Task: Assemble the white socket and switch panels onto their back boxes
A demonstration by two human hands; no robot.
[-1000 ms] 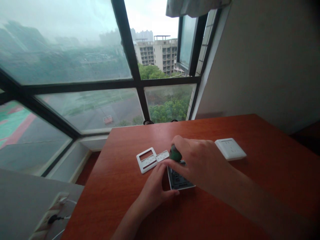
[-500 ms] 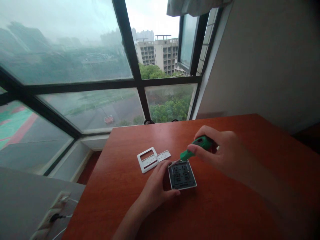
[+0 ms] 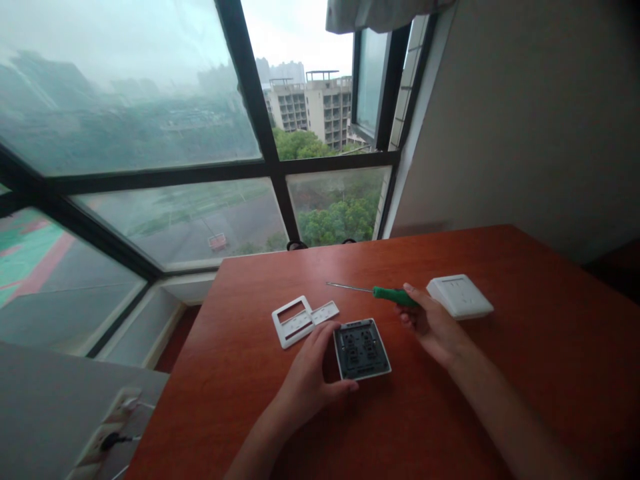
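A square wall socket lies on the table with its cover off, a white rim around its dark inside. My left hand grips it by the left side, fingers at the far corner and thumb at the near edge. My right hand is closed around the green handle of a screwdriver. The thin metal shaft points left, above the table and beyond the socket, its tip touching nothing that I can see. Just left of the socket lie a white cover frame and a small white insert strip overlapping it.
A second white socket, its cover on, sits at the right on the reddish-brown table. Behind the table is a large window with dark frames. Wall outlets with plugged-in cords are at lower left.
My right hand has drawn the screwdriver away from the socket's far left corner and turned it nearly level. The second socket has come into sight. My left hand keeps its hold.
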